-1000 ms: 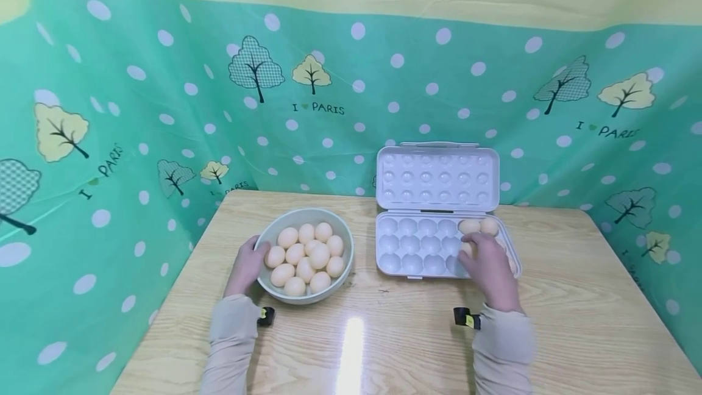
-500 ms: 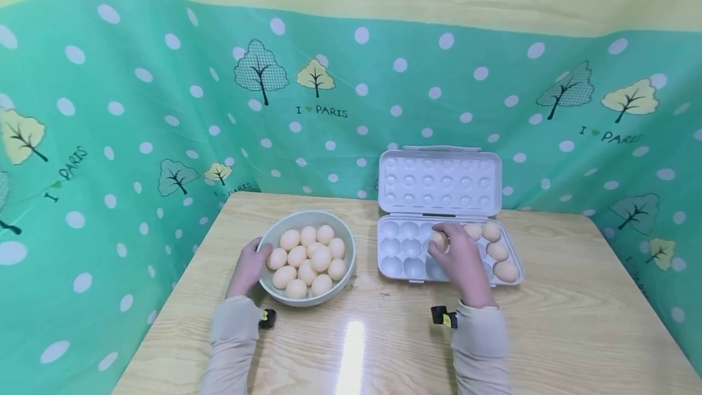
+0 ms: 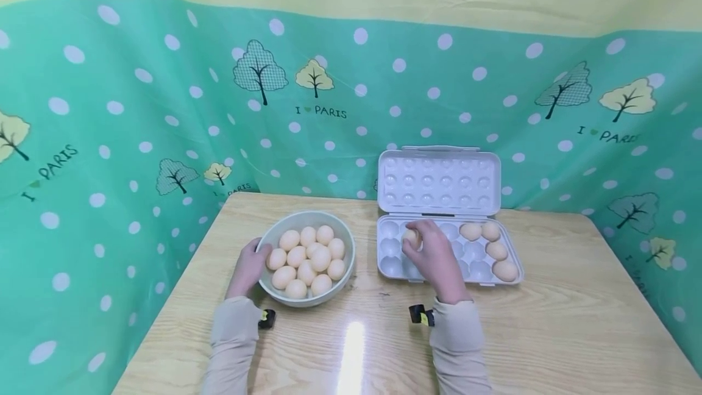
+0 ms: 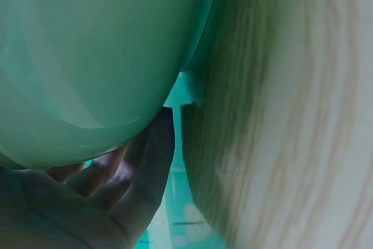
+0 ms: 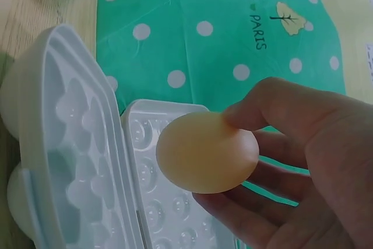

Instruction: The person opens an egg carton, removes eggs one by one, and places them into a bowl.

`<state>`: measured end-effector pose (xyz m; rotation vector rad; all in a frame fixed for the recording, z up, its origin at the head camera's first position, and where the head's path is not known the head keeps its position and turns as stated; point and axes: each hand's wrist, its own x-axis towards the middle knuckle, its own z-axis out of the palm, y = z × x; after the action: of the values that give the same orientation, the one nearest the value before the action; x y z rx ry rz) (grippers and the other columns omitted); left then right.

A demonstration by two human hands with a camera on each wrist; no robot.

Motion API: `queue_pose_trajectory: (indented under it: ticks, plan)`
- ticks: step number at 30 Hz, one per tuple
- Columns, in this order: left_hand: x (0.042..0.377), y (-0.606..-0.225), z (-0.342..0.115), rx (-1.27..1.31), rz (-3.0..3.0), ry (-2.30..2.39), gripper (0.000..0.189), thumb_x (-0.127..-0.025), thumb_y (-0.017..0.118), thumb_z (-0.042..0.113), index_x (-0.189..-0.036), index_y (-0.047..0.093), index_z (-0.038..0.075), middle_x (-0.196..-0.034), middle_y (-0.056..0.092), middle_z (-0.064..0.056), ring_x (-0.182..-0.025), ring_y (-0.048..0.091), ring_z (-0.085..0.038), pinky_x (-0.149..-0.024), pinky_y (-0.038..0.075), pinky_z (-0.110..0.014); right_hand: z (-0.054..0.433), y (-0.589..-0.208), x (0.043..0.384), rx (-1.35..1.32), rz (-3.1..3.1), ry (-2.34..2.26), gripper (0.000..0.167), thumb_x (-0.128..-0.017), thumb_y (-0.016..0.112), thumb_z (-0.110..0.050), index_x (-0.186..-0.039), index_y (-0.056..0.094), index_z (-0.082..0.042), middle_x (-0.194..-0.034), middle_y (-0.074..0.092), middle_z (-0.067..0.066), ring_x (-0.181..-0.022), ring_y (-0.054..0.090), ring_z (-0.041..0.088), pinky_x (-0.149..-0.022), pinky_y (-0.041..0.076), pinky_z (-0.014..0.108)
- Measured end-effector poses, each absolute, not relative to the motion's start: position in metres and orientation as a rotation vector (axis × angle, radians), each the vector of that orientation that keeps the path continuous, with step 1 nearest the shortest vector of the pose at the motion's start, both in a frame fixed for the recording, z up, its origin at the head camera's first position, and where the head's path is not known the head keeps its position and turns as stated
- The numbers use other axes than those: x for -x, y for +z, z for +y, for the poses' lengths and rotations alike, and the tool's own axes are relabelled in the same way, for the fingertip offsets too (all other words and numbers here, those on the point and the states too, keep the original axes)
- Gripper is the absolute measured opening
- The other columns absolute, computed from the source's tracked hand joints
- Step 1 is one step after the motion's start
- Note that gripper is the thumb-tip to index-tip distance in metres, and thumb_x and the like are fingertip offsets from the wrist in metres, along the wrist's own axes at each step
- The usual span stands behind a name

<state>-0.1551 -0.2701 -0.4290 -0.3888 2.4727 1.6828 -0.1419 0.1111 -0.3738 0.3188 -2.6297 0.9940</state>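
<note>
Right hand [image 3: 435,261]: pinches an egg [image 5: 207,153] over the tray [image 3: 390,247]
Left hand [image 3: 248,268]: grips the bowl [image 3: 301,219]; steady pressure suits
Egg: probably fragile, so lower it gently

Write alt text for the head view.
A person's right hand holds a pale, oval egg above an open, pale plastic egg box; the left hand grips a round, pale-green bowl of eggs on a wood-grain table.

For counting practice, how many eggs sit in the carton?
4. Right end: back egg, middle egg, front egg; left of the back one, fourth egg. The right hand may hide more.
</note>
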Motion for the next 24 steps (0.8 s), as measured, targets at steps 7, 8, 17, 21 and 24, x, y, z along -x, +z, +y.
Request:
queue_pose_trajectory:
  ticks: [7,8,17,21,24]
  plan:
    - [0.155,-0.429,-0.273,0.378,2.484,1.677,0.054,-0.105,0.035,0.025,-0.151,0.031,-0.002,-0.154,0.035,-0.027,-0.143,0.034,-0.042,-0.118,0.031,-0.055,0.100,-0.371,0.142,-0.358,-2.599,1.030,0.032,-0.083,0.071,-0.009,-0.113,0.068,0.001,-0.114,0.066,0.017,-0.106,0.062,0.034,-0.092,0.055,0.047]
    - [0.155,-0.429,-0.272,0.377,2.484,1.680,0.054,-0.104,0.035,0.025,-0.151,0.031,-0.002,-0.153,0.035,-0.027,-0.143,0.034,-0.043,-0.118,0.030,-0.055,0.099,-0.372,0.142,-0.362,-2.596,1.031,0.032,-0.084,0.071,-0.009,-0.113,0.068,0.001,-0.115,0.066,0.016,-0.106,0.062,0.033,-0.092,0.055,0.047]
    - [0.153,-0.430,-0.271,0.368,2.480,1.686,0.054,-0.105,0.035,0.025,-0.151,0.030,-0.003,-0.153,0.035,-0.028,-0.143,0.034,-0.042,-0.118,0.030,-0.055,0.079,-0.374,0.141,-0.419,-2.581,1.016,0.030,-0.084,0.071,-0.009,-0.113,0.068,-0.001,-0.115,0.066,0.014,-0.107,0.064,0.032,-0.094,0.055,0.045]
    - [0.153,-0.429,-0.271,0.369,2.480,1.683,0.055,-0.105,0.035,0.025,-0.152,0.029,-0.004,-0.154,0.034,-0.028,-0.143,0.033,-0.043,-0.118,0.029,-0.055,0.072,-0.374,0.142,-0.460,-2.578,0.999,0.030,-0.084,0.072,-0.008,-0.112,0.068,-0.002,-0.115,0.067,0.013,-0.110,0.063,0.031,-0.096,0.054,0.044]
    - [0.153,-0.430,-0.272,0.377,2.471,1.683,0.055,-0.105,0.035,0.025,-0.152,0.029,-0.003,-0.155,0.033,-0.027,-0.144,0.032,-0.043,-0.118,0.029,-0.056,0.068,-0.374,0.141,-0.483,-2.572,0.995,0.029,-0.083,0.072,-0.007,-0.111,0.068,-0.001,-0.115,0.067,0.013,-0.109,0.063,0.031,-0.097,0.054,0.044]
